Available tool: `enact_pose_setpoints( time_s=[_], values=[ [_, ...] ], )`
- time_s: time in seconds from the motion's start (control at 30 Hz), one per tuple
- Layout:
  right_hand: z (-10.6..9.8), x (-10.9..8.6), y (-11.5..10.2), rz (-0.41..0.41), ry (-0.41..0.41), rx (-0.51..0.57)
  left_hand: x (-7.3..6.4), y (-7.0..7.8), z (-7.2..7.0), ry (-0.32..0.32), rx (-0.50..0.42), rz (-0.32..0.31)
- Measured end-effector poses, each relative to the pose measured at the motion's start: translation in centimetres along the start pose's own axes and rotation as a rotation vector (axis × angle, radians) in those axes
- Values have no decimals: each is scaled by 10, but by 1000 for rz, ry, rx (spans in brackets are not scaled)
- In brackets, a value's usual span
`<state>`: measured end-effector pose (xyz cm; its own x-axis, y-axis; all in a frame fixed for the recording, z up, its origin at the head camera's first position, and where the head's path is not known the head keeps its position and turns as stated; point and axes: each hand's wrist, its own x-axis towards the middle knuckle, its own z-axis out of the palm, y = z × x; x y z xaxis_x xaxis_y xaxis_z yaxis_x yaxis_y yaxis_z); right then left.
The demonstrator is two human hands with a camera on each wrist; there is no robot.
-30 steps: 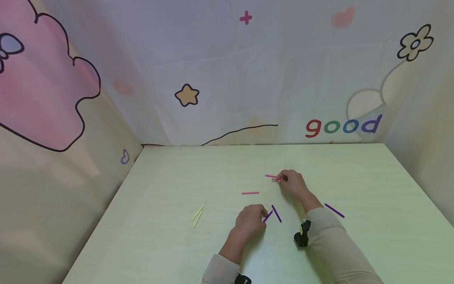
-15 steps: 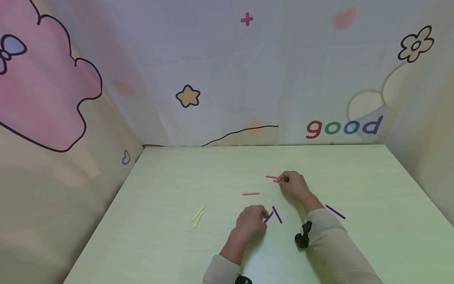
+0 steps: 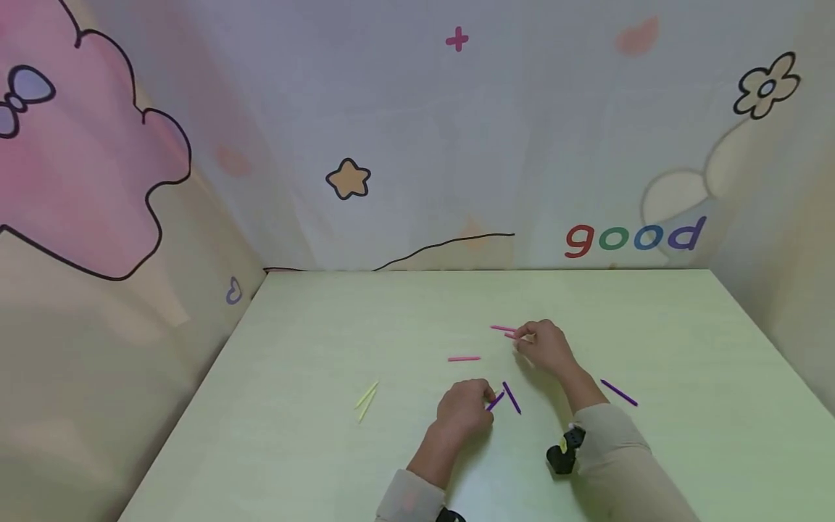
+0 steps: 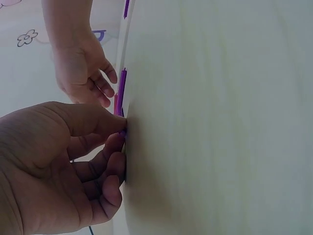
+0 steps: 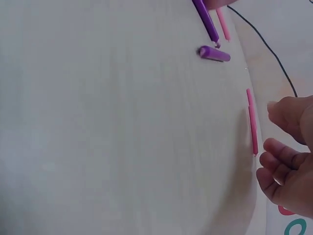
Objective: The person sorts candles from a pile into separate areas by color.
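Observation:
My left hand (image 3: 465, 408) pinches a slim purple stick (image 3: 496, 401) between thumb and fingertips, low over the table. A second purple stick (image 3: 512, 398) lies slanted beside it, its far end near the held one. Farther back, my right hand (image 3: 546, 346) hovers by two pink sticks, the rear one (image 3: 503, 328) and the nearer one (image 3: 509, 336). The right wrist view shows thumb and fingers spread apart, with the pink sticks (image 5: 253, 129) on the table outside them. The left fingers partly hide the held stick's lower end.
Another pink stick (image 3: 464, 359) lies between the hands, towards the left. Two yellow sticks (image 3: 367, 402) touch or cross at the left. A single purple stick (image 3: 619, 392) lies right of the right forearm. Printed cloth walls (image 3: 417, 145) border the pale green table (image 3: 313, 326).
My right hand's fingers have parted from the pink stick they pinched, and the hand has drawn slightly back to the right. The left hand keeps its pinch in nearly the same place.

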<state>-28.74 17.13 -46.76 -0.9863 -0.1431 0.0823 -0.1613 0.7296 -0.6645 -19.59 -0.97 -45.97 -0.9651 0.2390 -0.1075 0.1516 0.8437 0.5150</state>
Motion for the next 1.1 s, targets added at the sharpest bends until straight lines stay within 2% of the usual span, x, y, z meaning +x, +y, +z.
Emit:
enact_pose_setpoints(
  time_s=[0.33, 0.87, 1.1],
  values=[
    [2, -18, -8, -145, 13, -23, 3, 1, 1, -1, 25, -19],
    [-1, -40, -17, -161, 29, -16, -2, -1, -3, -8, 31, 50],
    [-1, -57, -22, -177, 22, -7, -11, -4, -7, -11, 63, 41]
  ],
)
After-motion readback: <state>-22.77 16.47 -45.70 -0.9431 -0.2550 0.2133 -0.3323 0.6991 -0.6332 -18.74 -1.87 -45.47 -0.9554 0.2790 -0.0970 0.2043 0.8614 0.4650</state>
